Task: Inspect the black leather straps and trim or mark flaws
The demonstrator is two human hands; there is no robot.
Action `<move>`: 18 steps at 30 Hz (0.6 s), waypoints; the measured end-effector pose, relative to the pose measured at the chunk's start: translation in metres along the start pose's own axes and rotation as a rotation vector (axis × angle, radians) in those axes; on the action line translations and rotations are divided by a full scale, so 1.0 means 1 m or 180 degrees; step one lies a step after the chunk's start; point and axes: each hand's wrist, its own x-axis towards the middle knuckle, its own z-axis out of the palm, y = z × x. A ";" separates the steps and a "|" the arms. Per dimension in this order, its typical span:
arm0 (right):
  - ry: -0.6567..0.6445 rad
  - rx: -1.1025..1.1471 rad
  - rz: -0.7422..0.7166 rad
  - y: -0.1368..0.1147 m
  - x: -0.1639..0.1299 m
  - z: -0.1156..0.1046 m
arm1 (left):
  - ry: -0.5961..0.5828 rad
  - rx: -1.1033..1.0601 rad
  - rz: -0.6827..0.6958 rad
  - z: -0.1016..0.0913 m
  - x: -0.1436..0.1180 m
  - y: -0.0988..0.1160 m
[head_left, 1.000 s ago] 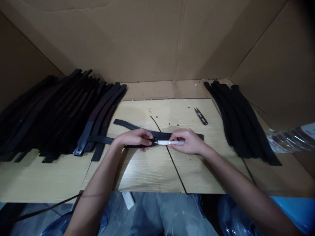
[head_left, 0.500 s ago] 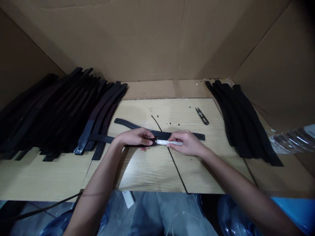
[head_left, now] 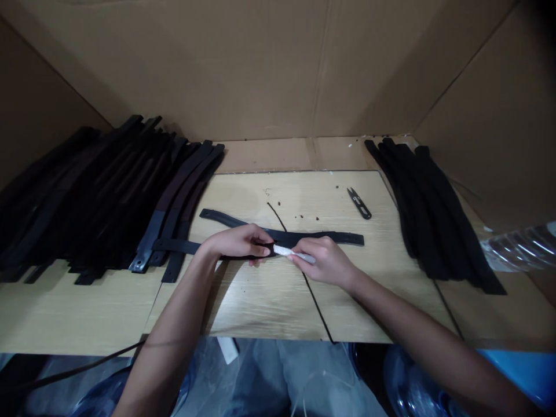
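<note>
My left hand (head_left: 238, 243) presses down on a black strap (head_left: 178, 247) that lies across the wooden board (head_left: 260, 301). My right hand (head_left: 324, 260) holds a white pen (head_left: 290, 252) whose tip touches the strap's end just right of my left fingers. A second black strap (head_left: 339, 237) lies behind both hands, running from the left to the right of the board.
A large pile of dark straps (head_left: 95, 197) covers the left of the table. A smaller pile of black straps (head_left: 430, 214) lies at the right. Small thread snips (head_left: 359, 204) rest at the board's back right. Cardboard walls (head_left: 269, 69) enclose the area. Clear plastic (head_left: 521, 249) sits at far right.
My right hand has drawn back toward me and tilted the pen, so its tail now points down and right. My left hand stays on the strap.
</note>
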 end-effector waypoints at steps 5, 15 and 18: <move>0.0006 0.0352 0.0248 0.001 0.004 -0.004 | 0.0057 -0.0107 -0.0156 0.000 0.000 -0.001; -0.0321 0.0422 0.0139 0.011 0.007 -0.025 | 0.0094 -0.0365 -0.0295 0.000 0.001 -0.003; -0.0245 0.0469 -0.0178 0.012 0.005 -0.020 | 0.0084 -0.0376 -0.0250 -0.001 0.001 -0.003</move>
